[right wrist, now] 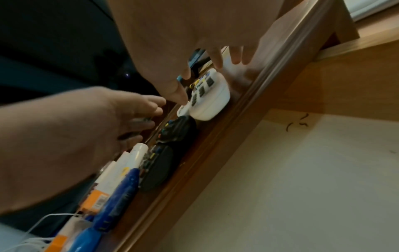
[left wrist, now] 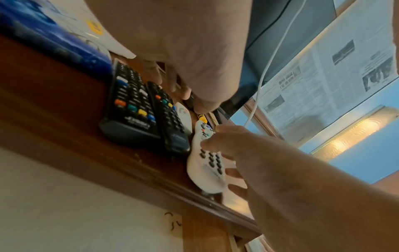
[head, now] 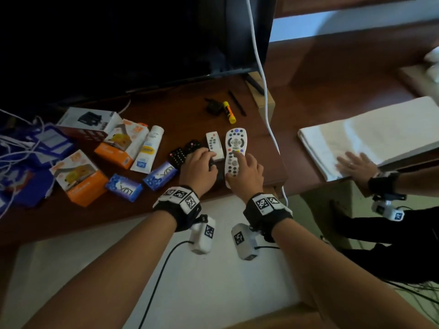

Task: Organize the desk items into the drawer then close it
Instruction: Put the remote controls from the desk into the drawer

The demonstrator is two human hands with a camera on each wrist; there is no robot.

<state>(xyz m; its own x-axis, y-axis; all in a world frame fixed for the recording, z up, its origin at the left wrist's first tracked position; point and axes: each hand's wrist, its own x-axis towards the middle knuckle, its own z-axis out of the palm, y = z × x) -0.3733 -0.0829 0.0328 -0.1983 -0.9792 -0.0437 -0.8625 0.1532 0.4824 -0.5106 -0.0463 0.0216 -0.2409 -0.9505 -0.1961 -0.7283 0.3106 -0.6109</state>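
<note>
On the brown desk (head: pixel 180 115) my right hand (head: pixel 242 167) grips the large white remote (head: pixel 234 143) near the desk's front edge, thumb on its buttons and fingers along its right side. The same remote (left wrist: pixel 194 167) overhangs that edge a little. My left hand (head: pixel 204 157) lies beside it over black remotes (head: pixel 177 156), fingers loosely spread, one fingertip at the small white remote (head: pixel 213 142). The open drawer (head: pixel 213 269), pale inside, sits below both wrists.
Orange boxes (head: pixel 80 179), a white tube (head: pixel 148 150), blue soap bars (head: pixel 124 187), a yellow highlighter (head: pixel 229 112) and a pen (head: pixel 236 103) lie on the desk. A TV (head: pixel 118 43) stands behind. Another person's hand (head: pixel 356 165) rests on a white towel (head: pixel 368 131) at right.
</note>
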